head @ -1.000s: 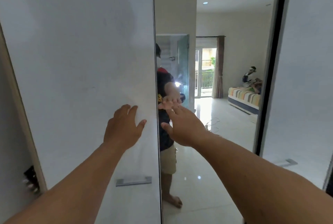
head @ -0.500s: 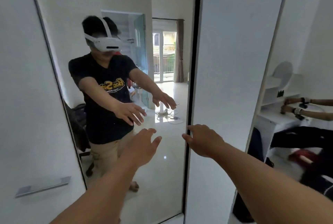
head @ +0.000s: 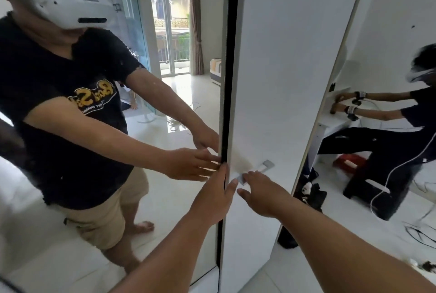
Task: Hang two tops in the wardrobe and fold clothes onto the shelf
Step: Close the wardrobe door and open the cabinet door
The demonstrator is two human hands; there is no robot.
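While both arms are stretched toward the wardrobe, the left hand (head: 215,194) is laid with straight fingers against the dark edge of the mirrored door (head: 165,198) — nothing is grasped. The right hand (head: 262,194) is held with fingers extended, relaxed, its fingertips at the silver handle (head: 258,170) of the white door (head: 283,80) without being wrapped round it. No tops or folded clothes are seen — only closed wardrobe fronts.
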